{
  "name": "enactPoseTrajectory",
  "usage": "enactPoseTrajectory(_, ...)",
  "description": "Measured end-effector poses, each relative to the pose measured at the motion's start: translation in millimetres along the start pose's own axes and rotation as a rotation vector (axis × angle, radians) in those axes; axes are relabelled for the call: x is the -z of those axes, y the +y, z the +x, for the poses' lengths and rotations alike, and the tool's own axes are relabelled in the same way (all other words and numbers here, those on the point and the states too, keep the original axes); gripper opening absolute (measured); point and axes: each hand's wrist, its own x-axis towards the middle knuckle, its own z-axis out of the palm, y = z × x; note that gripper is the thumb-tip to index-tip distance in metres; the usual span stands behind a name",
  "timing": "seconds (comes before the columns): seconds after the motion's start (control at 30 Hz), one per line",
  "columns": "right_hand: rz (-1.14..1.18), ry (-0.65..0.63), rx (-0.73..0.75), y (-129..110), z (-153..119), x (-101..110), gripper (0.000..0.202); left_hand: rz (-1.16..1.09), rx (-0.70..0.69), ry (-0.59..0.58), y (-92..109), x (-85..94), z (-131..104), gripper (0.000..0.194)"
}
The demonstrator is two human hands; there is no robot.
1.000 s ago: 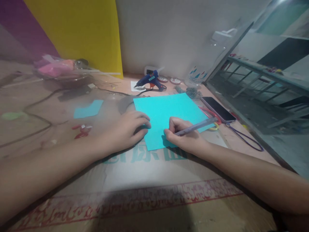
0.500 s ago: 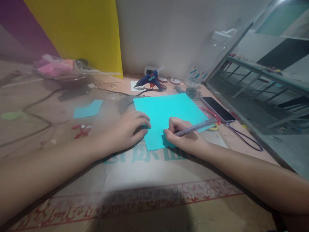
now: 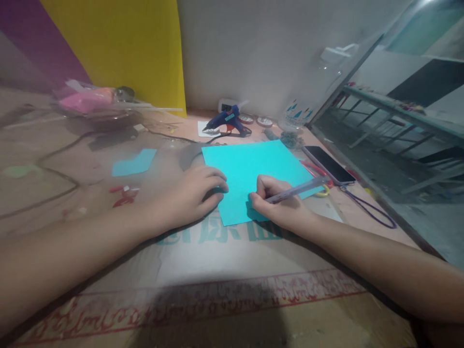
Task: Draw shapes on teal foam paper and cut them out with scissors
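Observation:
A bright turquoise sheet of paper [image 3: 250,169] lies flat on the table, between and under my hands. My left hand [image 3: 203,193] rests on its left edge, fingers apart and slightly curled, holding nothing. Over the lower right part of the sheet, my right hand [image 3: 277,200] is closed around a pale, see-through pen [image 3: 300,187]. The pen slants up to the right; its tip is hidden by my fingers. Red and yellow scissors [image 3: 321,170] lie partly behind the pen, at the sheet's right corner.
A blue glue gun [image 3: 226,118] stands behind the sheet. To the right lies a phone [image 3: 328,164] with a cord loop; a clear bottle [image 3: 302,106] is behind it. Left are a blue paper scrap [image 3: 134,163], red bits [image 3: 125,195], a cable and a bowl of pink material [image 3: 89,100].
The view has shifted very slightly, so everything sits a little further right. My right hand still grips the pen, and my left hand keeps its place on the paper.

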Motion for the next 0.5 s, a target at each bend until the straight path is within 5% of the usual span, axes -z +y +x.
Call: enactPoseTrajectory(0.5,0.043,-0.065,-0.091,-4.1,-0.3,-0.6,0.031,0.007,-0.006,0.004,-0.1,-0.6,0.9,0.027)
